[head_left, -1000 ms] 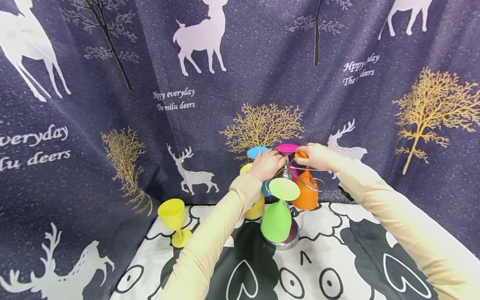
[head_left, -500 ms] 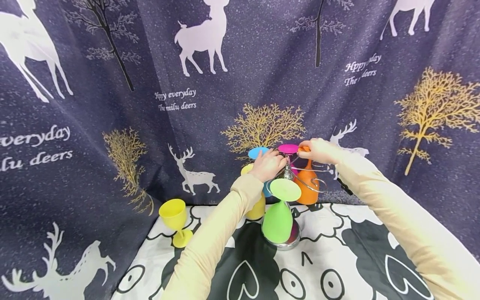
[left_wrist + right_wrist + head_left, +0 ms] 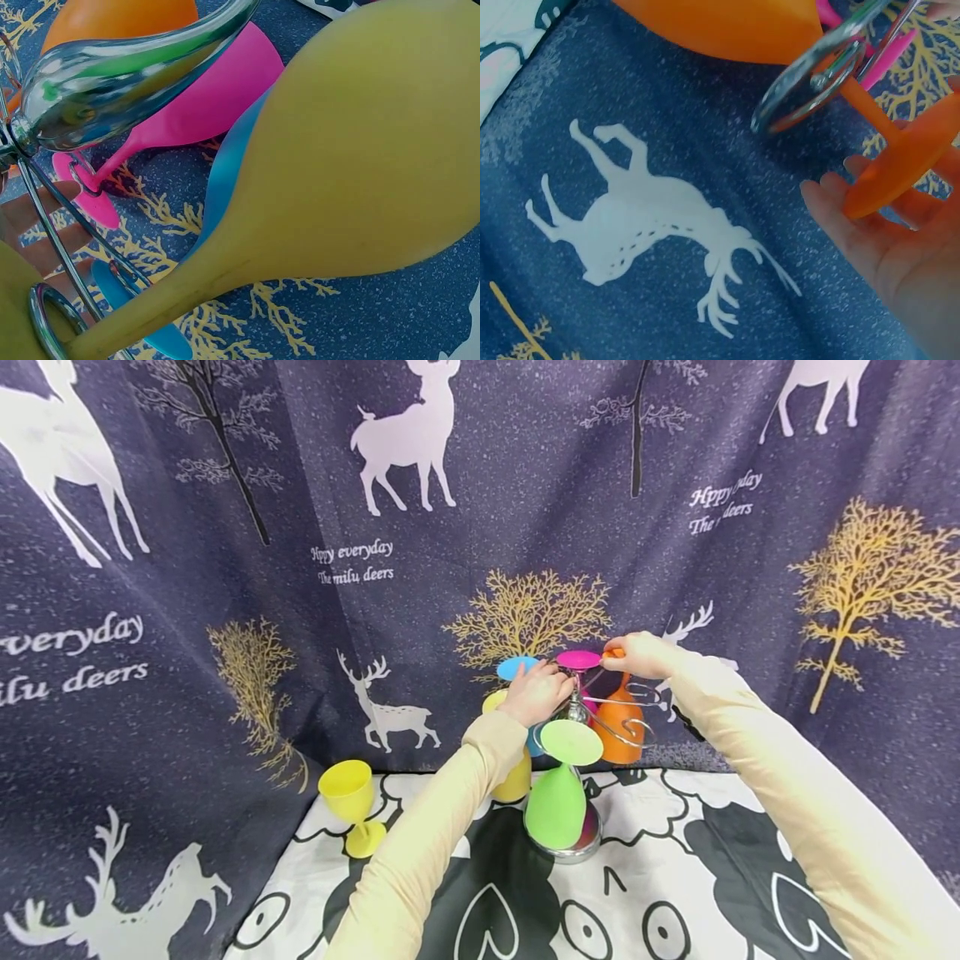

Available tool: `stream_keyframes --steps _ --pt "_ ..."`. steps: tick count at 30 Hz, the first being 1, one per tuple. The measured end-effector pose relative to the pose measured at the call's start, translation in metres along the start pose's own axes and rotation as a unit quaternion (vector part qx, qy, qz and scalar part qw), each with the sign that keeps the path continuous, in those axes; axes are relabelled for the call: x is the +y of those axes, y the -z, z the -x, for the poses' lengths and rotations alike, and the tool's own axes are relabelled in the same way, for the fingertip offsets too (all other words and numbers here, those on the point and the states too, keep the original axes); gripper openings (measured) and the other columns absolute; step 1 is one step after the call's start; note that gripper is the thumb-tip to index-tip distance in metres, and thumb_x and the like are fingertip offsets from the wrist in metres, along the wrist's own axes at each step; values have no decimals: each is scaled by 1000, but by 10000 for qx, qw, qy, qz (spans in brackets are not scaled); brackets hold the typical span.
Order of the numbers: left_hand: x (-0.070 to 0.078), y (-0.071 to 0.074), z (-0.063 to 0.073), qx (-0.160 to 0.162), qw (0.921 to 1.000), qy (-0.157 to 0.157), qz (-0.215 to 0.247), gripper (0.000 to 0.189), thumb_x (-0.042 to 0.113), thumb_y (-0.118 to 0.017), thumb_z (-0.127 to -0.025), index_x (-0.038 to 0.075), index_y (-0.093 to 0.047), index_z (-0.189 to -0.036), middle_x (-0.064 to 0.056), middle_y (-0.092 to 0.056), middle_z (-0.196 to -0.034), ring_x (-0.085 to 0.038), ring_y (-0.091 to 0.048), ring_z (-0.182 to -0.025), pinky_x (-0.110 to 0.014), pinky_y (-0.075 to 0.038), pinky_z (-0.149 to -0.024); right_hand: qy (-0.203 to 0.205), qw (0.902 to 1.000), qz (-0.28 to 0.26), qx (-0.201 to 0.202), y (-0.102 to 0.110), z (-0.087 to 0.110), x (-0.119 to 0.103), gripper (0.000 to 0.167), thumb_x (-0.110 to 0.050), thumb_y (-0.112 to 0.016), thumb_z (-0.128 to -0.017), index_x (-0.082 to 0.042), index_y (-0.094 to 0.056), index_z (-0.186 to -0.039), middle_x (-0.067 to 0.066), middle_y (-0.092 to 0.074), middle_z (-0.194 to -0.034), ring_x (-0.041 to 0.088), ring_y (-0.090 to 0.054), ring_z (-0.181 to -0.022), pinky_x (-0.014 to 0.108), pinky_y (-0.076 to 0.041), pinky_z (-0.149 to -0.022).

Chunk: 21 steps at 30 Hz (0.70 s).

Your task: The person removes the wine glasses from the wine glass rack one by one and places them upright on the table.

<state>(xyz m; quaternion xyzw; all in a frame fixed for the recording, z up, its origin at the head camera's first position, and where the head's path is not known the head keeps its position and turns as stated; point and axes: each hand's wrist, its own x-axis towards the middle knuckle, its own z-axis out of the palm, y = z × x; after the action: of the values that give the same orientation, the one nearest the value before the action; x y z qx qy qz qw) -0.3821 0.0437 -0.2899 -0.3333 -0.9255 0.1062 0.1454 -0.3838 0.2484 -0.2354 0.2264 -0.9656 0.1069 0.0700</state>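
My right hand (image 3: pixel 639 657) holds an upside-down orange goblet (image 3: pixel 619 728) by its foot, beside the curled wires on the right of a chrome goblet rack (image 3: pixel 576 710). In the right wrist view, the fingers cup the foot (image 3: pixel 904 161) and the stem passes by a wire loop (image 3: pixel 810 86). My left hand (image 3: pixel 535 693) grips the top of the rack, its fingers behind the wires in the left wrist view. Around the rack hang upside-down goblets: green (image 3: pixel 556 807) in front, yellow (image 3: pixel 352 150) on the left, blue (image 3: pixel 516 667) and pink (image 3: pixel 578 659) behind.
A yellow goblet (image 3: pixel 347 791) stands upright at the table's left. The rack's round base (image 3: pixel 576 855) rests on a black-and-white patterned cloth (image 3: pixel 645 877). A dark curtain (image 3: pixel 480 535) printed with deer and trees hangs close behind the rack.
My right hand has raised the orange goblet and shifted it slightly to the right. My left hand stays at the top of the rack.
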Motion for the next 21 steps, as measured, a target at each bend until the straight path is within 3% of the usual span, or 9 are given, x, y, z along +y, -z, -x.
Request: stream_keyframes --steps 4,10,21 --pt "0 0 1 17 10000 22 51 34 24 -38 -99 23 -48 -131 2 -45 -131 -24 -31 -126 -52 -23 -98 -5 10000 -23 8 2 2 4 41 -33 -54 -88 4 -60 -104 17 -61 -93 33 -57 -85 45 -43 -75" --pt "0 0 0 30 9992 144 376 34 24 -34 -100 23 -50 -130 2 -45 -131 -23 -29 -127 -51 -21 -99 -380 9990 106 -215 5 11 7 39 -25 -51 -91 8 -56 -110 24 -59 -102 39 -54 -93 50 -39 -80" --pt "-1 -1 -1 -16 9982 190 577 35 26 -33 -100 23 -50 -131 2 -44 -133 -23 -28 -127 -50 -20 -100 -314 9994 69 -106 4 28 23 38 -22 -52 -91 12 -54 -108 23 -60 -96 38 -56 -87 49 -42 -77"
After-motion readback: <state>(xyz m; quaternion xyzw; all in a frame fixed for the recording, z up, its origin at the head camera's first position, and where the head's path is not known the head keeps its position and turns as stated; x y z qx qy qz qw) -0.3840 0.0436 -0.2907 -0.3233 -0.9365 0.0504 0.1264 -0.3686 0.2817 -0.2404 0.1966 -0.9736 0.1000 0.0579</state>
